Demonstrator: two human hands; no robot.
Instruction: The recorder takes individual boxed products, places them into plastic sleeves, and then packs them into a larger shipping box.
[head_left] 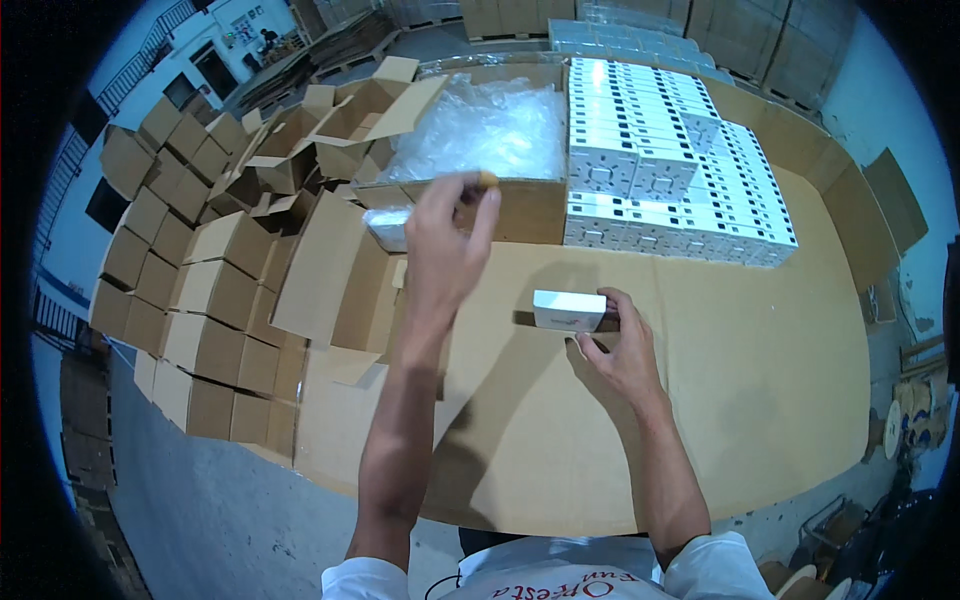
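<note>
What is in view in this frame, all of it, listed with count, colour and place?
small white box: one, white, on the cardboard sheet, held by the right hand
stacked white boxes: many, white with dark marks, in rows at the far right of the table
cardboard sheet: one, brown, covering the table top
large open carton: one, brown, far centre, lined with clear plastic wrap
small brown cartons: many, brown, piled at the left, some open
small orange-brown item: one, in the left fingertips; kind unclear
left hand: raised above the table, pinch grip
right hand: on the small white box
</note>
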